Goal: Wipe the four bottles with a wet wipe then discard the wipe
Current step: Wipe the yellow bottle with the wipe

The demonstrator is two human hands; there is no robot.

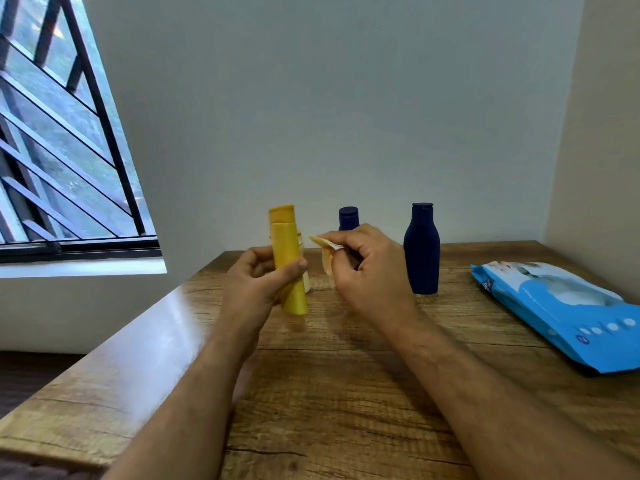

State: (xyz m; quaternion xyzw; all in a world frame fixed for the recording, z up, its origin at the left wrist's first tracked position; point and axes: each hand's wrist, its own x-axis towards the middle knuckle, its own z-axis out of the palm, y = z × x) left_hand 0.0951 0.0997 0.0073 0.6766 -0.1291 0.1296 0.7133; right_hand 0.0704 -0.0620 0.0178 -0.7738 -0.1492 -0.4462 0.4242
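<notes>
**Yellow bottle in one hand, wipe in the other**

Bare forearms reach up from the bottom edge over the wooden table (pixel 346 393). At the left hand (pixel 258 280), the thumb crosses the front of the yellow bottle (pixel 286 258) and the fingers wrap behind it, gripping it upright with a slight tilt, its base lifted off the wood. At the right hand (pixel 367 268), thumb and forefinger pinch a small folded wet wipe (pixel 323 252), which hangs just beside the yellow bottle without touching it; the other fingers curl in.

Behind the yellow bottle stands a cream bottle (pixel 306 280), mostly hidden. Behind the right hand, 2 dark blue bottles stand upright near the wall: a farther blue bottle (pixel 348 219), only its top showing, and a nearer blue bottle (pixel 421 251). A blue wipes pack (pixel 568 317) lies flat at the table's right edge, well apart. A barred window (pixel 65 133) fills the left.
</notes>
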